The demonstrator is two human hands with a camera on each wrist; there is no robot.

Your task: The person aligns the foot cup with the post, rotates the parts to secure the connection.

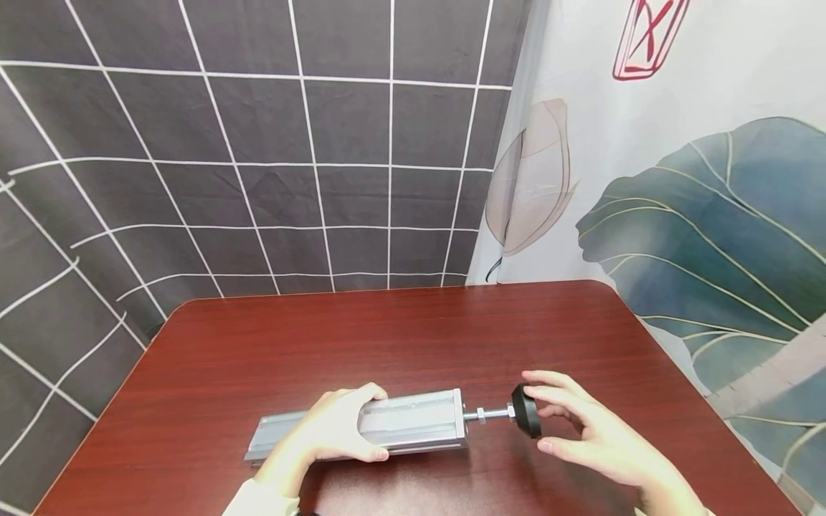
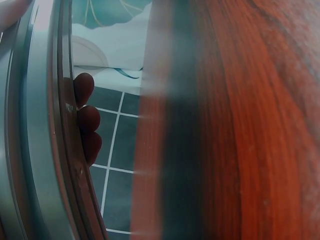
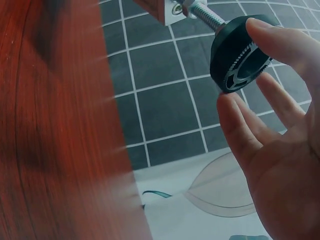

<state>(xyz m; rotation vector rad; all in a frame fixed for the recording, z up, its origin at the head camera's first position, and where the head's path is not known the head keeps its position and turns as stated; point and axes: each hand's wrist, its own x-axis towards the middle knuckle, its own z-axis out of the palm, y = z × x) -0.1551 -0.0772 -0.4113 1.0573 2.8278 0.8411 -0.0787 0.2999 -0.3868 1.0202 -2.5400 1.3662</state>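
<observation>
A silver aluminium profile lies lengthwise in front of me, with a threaded rod and nuts standing out of its right end. At the rod's tip is a black round levelling foot. My left hand grips the profile around its middle, thumb on the near side; fingertips curl around its edge in the left wrist view. My right hand pinches the foot's rim between thumb and fingers. In the right wrist view, the ribbed hollow underside of the foot faces the right palm.
The reddish-brown wooden table has rounded far corners. Behind it hangs a dark grey curtain with white grid lines. To the right is a white curtain printed with large leaves.
</observation>
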